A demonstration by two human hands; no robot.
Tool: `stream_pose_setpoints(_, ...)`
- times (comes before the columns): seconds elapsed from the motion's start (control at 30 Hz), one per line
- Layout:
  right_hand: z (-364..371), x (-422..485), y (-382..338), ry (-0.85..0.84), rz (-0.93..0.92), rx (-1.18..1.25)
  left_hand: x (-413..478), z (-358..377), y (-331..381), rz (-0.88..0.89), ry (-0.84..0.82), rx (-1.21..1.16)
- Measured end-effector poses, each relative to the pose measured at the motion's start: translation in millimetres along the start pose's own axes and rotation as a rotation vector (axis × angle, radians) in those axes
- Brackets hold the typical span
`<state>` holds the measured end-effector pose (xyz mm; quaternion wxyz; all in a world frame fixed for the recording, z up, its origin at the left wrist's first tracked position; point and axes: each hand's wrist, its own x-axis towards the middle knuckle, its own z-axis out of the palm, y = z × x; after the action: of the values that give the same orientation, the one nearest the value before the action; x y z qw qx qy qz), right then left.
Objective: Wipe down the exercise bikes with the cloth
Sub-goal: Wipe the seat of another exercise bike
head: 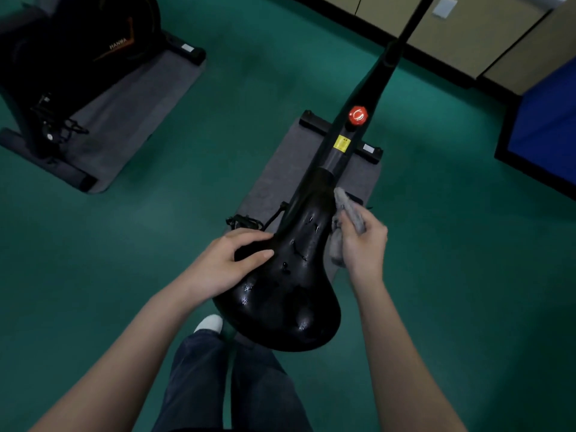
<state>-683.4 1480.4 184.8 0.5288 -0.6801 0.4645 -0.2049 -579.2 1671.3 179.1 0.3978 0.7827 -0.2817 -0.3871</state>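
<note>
Dark trousers and both bare forearms are closest, with the person standing behind the seat. The near exercise bike stands on a grey mat, probably floor protection. A second bike is at far left on its own mat, well apart. The black saddle is glossy with wet-looking spots, so this is likely mid-wipe.

The left hand lies on the saddle's left side, fingers spread and nearly straight, holding nothing; it is probably steadying the seat. The right hand has its fingers closed round the bunched grey cloth, pressed to the saddle's right edge near the nose. A red knob and a yellow sticker are on the frame. No containers visible.
</note>
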Motion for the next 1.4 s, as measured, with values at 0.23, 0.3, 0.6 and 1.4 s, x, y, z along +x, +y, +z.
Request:
stream_pose_setpoints(0.23,-16,-42,3,0.108,-0.255,-0.198,2,2,-3,0.018,0.019,-0.005)
stream_pose_setpoints(0.3,-10,-28,-8,0.133,-0.507,-0.372,2,2,-7,0.033,0.027,0.022)
stream_pose_setpoints(0.6,-7,-63,-3,-0.166,-0.817,-0.623,1,0,-8,0.066,0.000,0.069)
stream_pose_setpoints(1.4,32,-30,-63,-0.640,-0.863,-1.110,-24,-14,-33,0.004,0.007,-0.117)
